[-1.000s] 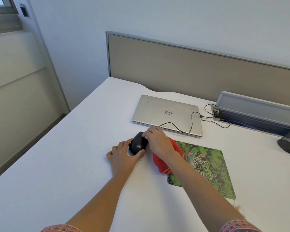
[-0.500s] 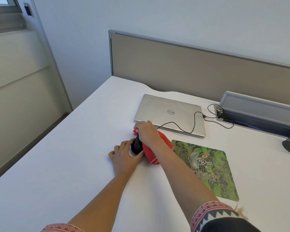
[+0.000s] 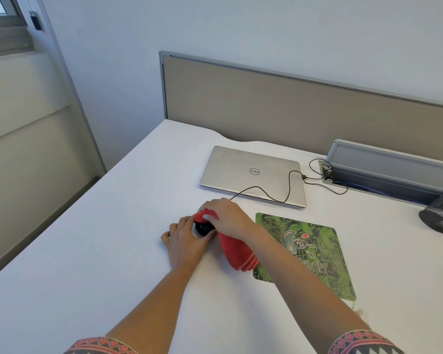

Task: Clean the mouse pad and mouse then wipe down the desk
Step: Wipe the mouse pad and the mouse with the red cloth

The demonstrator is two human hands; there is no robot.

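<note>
Left hand (image 3: pixel 187 241) cups the black mouse (image 3: pixel 203 228) on the white desk (image 3: pixel 100 251), just left of the green mouse pad (image 3: pixel 310 251). Right hand (image 3: pixel 228 218) grips a red cloth (image 3: pixel 237 251) over the mouse's top.

The white tabletop (image 3: pixel 87 251) carries a closed silver laptop (image 3: pixel 251 172) toward the back, with a thin black cable (image 3: pixel 289 185) crossing its lid. Nearer lies a green mouse pad (image 3: pixel 312 251), a black mouse (image 3: pixel 203 228) and red cloth (image 3: pixel 237 251) just left of it, and a mesh cup (image 3: pixel 440 215) far right.
</note>
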